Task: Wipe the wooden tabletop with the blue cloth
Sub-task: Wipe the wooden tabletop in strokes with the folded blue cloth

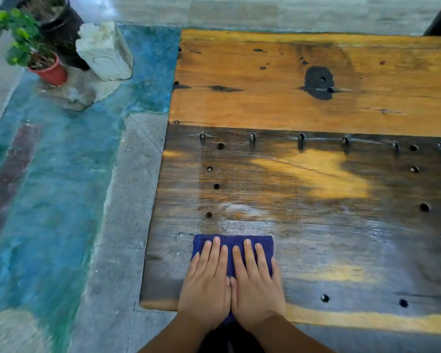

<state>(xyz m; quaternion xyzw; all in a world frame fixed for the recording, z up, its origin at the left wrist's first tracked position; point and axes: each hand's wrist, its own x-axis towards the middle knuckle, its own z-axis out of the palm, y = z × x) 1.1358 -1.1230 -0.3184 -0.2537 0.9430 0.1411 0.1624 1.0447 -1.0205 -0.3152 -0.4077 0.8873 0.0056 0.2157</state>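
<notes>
A folded blue cloth (231, 242) lies flat on the wooden tabletop (316, 194) near its front left corner. My left hand (206, 284) and my right hand (257, 286) press side by side on the cloth with straight fingers, thumbs touching. The hands cover most of the cloth; only its far edge and a strip between the fingers show. The near half of the wood looks dark and wet, with a shiny streak just beyond the cloth. The far plank is dry and orange.
Several round holes and metal pegs (301, 138) dot the dark plank. Left of the table is a stone floor with a blue-green pool (49, 174), a red potted plant (50, 71), a white rock (105, 50) and a black pot (59, 24).
</notes>
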